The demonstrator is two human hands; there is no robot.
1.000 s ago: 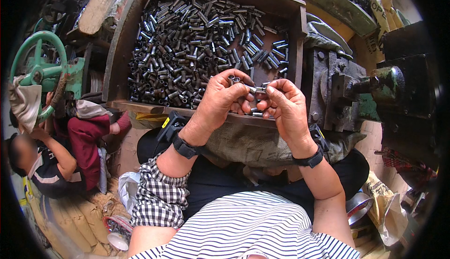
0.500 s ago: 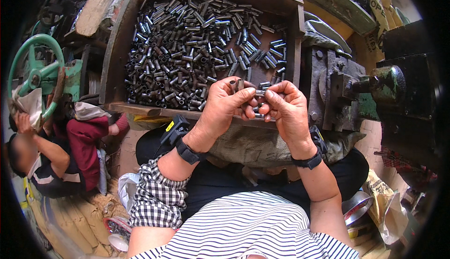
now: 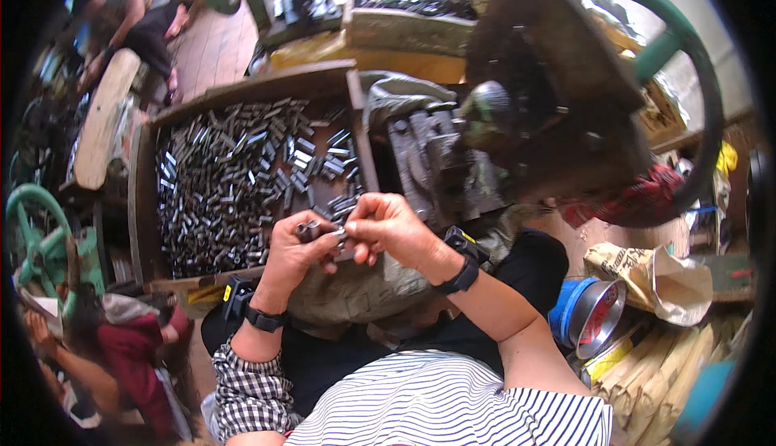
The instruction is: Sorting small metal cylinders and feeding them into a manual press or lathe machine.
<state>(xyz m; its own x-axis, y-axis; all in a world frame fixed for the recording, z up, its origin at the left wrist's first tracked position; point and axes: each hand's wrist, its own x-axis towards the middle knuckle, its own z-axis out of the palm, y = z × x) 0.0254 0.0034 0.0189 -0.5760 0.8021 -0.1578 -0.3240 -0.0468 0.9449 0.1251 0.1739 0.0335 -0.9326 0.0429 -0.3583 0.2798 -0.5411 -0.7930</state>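
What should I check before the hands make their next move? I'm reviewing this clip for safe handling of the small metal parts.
1. Both hands on the work: ok. The left hand and right hand meet over the small metal pieces.
2. Grip secure: cannot tell; fingers hide most of the pieces.
3. Supply in reach: ok. The wooden tray of metal tubes sits just beyond the hands.
4. Lap covered: ok. A grey cloth lies under the hands.
5. Machine apart from the fingers: ok.
6. Other people apart: ok. The person in red sits to the left.
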